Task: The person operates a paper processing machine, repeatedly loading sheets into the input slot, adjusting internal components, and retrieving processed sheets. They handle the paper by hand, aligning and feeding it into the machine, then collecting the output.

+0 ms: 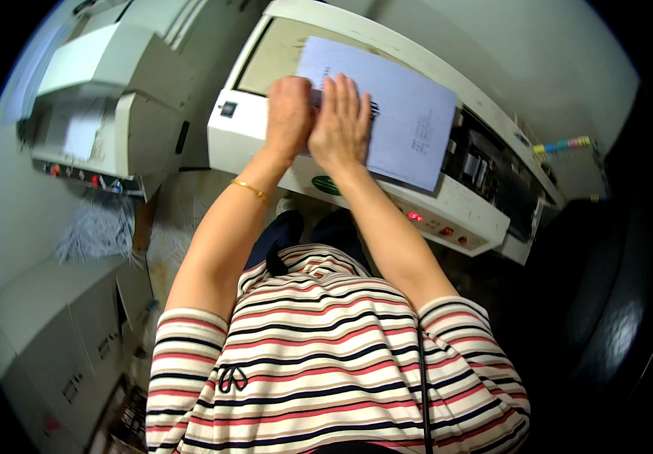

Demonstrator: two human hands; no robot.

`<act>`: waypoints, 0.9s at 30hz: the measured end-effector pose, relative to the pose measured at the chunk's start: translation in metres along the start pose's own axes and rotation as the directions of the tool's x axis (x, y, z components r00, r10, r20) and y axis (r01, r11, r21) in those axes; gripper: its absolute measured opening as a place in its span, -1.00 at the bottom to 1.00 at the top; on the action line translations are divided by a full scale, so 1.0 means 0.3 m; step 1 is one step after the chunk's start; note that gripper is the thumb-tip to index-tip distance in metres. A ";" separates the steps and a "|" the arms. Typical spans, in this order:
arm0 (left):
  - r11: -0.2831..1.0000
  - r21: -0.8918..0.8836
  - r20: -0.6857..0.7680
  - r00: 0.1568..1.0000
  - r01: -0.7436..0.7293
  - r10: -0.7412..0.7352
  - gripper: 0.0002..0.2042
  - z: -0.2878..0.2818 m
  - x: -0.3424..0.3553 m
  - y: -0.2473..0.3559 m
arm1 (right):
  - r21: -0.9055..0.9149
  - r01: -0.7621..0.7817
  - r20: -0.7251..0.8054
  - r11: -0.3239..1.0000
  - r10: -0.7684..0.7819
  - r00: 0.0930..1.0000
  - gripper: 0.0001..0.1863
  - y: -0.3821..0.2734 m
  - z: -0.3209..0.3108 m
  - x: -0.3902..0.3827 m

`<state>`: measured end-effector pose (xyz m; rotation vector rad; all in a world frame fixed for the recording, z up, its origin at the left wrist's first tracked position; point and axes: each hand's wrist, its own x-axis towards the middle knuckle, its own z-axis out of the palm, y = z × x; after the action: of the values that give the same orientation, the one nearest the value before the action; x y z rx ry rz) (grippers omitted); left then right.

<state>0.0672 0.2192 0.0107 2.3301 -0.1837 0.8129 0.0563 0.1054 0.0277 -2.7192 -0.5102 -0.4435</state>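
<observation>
A pale blue-lilac booklet or stack of sheets with dark print (406, 113) lies on top of a white machine (239, 136). My right hand (342, 125) rests flat on its left part, fingers stretched out and pointing away from me. Close beside it, my left hand (289, 113) is closed into a fist at the booklet's left edge. The curled fingers hide whatever they may hold. A thin gold bracelet (251, 190) circles my left wrist.
At the machine's right end is an open slot with dark metal mechanisms (481, 163); a red lit display (415, 216) sits on its front. Another white machine (126, 129) stands left, above shredded paper strips (99, 231). Grey cabinets (77, 348) are lower left, a black rounded object (599, 303) right.
</observation>
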 end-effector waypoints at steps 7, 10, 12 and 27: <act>0.997 0.059 0.033 0.998 -0.048 0.046 -0.78 -0.017 0.014 0.003 | 0.072 0.011 0.001 0.997 -0.011 1.000 -0.40 0.035 -0.027 -0.026; 0.991 0.114 0.049 0.997 -0.070 0.064 -0.83 -0.021 0.009 0.008 | 0.014 0.010 0.024 1.000 -0.010 1.000 -0.35 0.153 -0.089 -0.066; 0.984 0.155 0.048 0.995 -0.092 0.085 -0.84 -0.029 0.017 0.001 | -0.035 0.007 0.009 0.999 -0.007 1.000 -0.36 0.252 -0.133 -0.097; 0.959 0.236 0.128 0.983 -0.160 0.133 -0.86 0.124 0.008 0.174 | 0.016 0.088 0.046 0.996 -0.088 0.995 -0.32 0.504 -0.243 -0.156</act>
<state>0.0709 0.1555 0.0183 2.6228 -0.3241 0.8171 0.0573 -0.0688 0.0357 -2.7076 -0.6453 -0.3979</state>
